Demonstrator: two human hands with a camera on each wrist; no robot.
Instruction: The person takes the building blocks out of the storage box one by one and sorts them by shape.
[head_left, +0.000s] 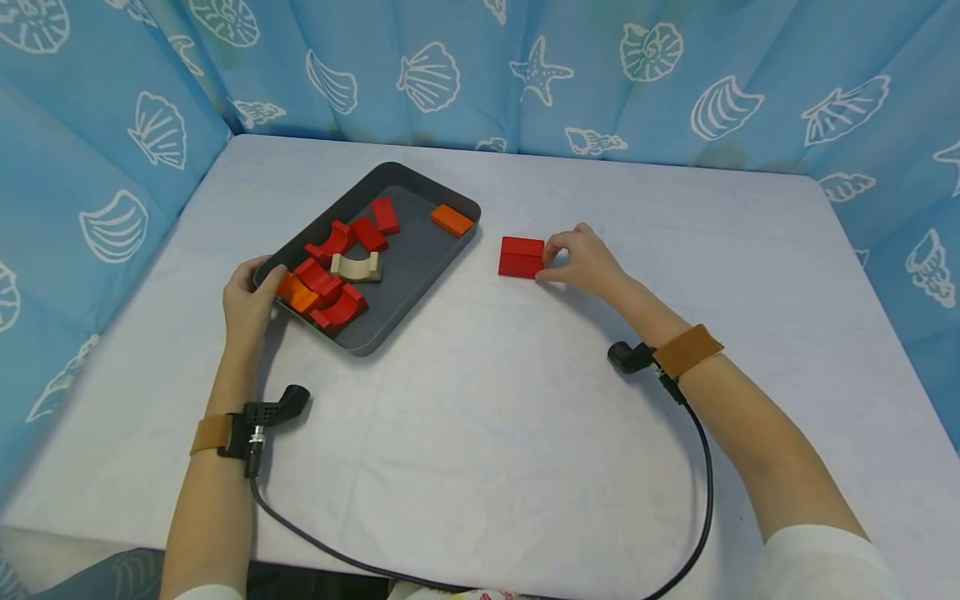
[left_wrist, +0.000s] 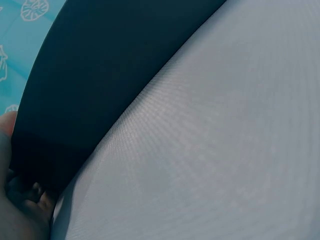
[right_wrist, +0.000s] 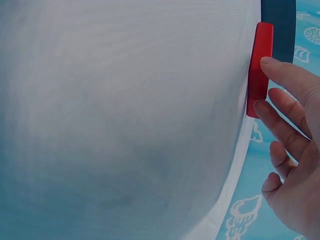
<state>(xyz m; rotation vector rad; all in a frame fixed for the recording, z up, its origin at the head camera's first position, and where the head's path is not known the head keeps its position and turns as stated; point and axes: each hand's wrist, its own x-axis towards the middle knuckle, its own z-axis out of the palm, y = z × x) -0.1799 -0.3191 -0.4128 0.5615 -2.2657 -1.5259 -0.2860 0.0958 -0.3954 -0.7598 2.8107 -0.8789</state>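
My left hand [head_left: 251,304] grips the near-left corner of a dark grey tray [head_left: 405,312], thumb over the rim. The left wrist view shows the tray's outer wall [left_wrist: 100,75] and only part of that hand. Right of the tray, two red blocks [head_left: 521,265] lie against each other on the table. My right hand [head_left: 581,260] pinches their right end between thumb and fingers; whether it holds one or both is unclear. In the right wrist view, the thumb and a fingertip touch a red block [right_wrist: 261,62], with a second red piece [right_wrist: 253,108] partly showing.
In the tray lie several red blocks [head_left: 386,215], some curved, an orange block [head_left: 452,220] at the far right, other orange pieces [head_left: 297,293] near the left hand, and a pale wooden arch [head_left: 356,267]. A white cloth [head_left: 480,433] covers the table; a blue shell-patterned curtain [head_left: 480,75] stands behind.
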